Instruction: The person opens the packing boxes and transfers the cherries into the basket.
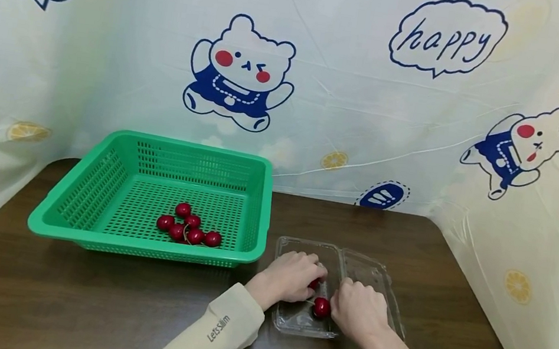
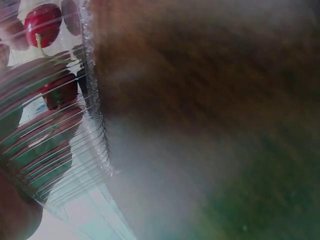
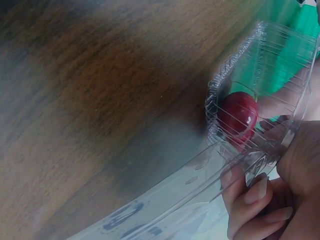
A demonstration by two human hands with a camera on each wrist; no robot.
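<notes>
A clear plastic clamshell box [image 1: 291, 322] lies unfolded on the table, its lid [image 1: 370, 269] laid out to the right. Inside the base, my left hand [image 1: 292, 277] has its fingers around a cherry [image 1: 314, 283], which they partly hide. Another dark red cherry [image 1: 321, 308] with a stem sits nearby in the box; through the ribbed wall it shows in the right wrist view as a shiny cherry [image 3: 238, 114]. My right hand [image 1: 361, 311] grips the box's edge where base and lid meet, fingers curled in the right wrist view.
A green plastic basket [image 1: 146, 244] stands left of the box, with several cherries [image 1: 188, 227] near its front right. The brown wooden table [image 1: 132, 309] ends at a printed curtain [image 1: 334, 87] behind and at the sides.
</notes>
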